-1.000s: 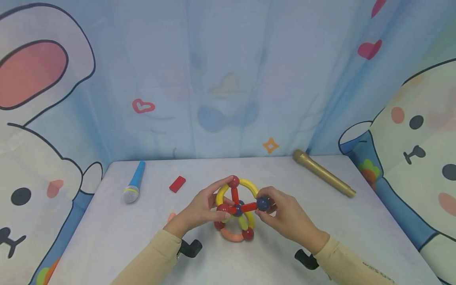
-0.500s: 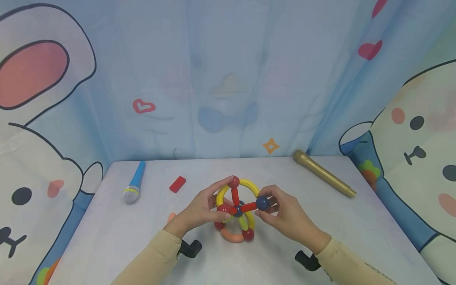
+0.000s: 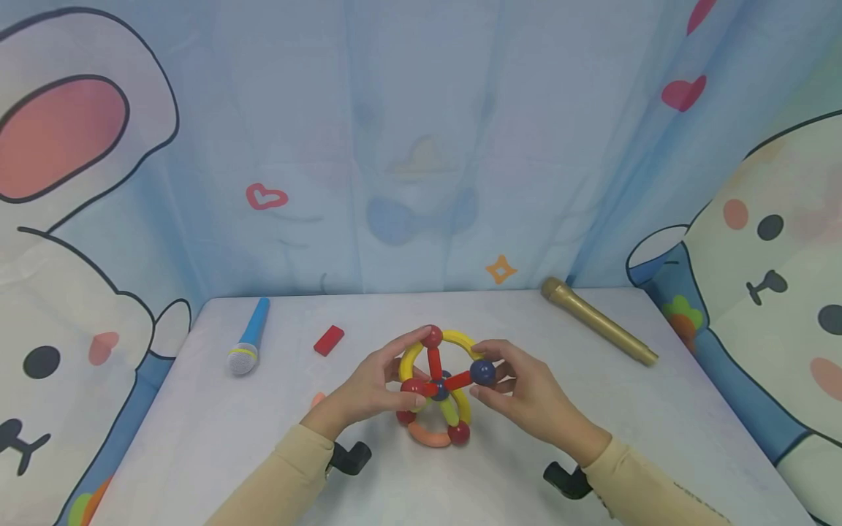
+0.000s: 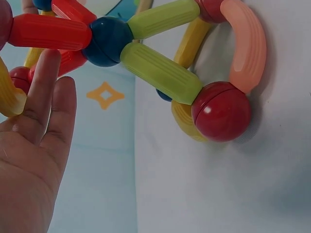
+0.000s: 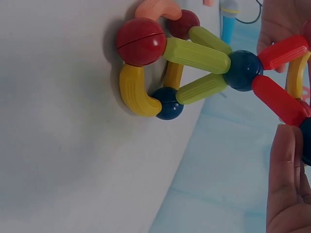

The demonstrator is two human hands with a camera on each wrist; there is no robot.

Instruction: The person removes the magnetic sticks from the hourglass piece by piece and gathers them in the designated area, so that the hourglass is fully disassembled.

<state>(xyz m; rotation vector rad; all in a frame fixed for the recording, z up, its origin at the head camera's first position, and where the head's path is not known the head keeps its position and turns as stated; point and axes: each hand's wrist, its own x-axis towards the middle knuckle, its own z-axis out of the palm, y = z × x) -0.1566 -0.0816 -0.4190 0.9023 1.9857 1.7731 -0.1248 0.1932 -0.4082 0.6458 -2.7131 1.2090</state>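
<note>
Here, from the head view, we are steadying the rod-and-ball toy (image 3: 435, 387) at the middle of the surface (image 3: 197, 424): our left hand (image 3: 368, 391) is pinching a red ball (image 3: 411, 385), our right hand (image 3: 526, 398) is gripping a dark blue ball (image 3: 483, 372). Seemingly we are seating that ball; next comes a gentle press. Left of the toy are lying a red block (image 3: 328, 340) and blue microphone (image 3: 248, 345); right, a gold microphone (image 3: 595, 319). From the left wrist, fingers (image 4: 46, 92) are touching red rods. From the right wrist, the toy's base (image 5: 146, 73) is resting down.
</note>
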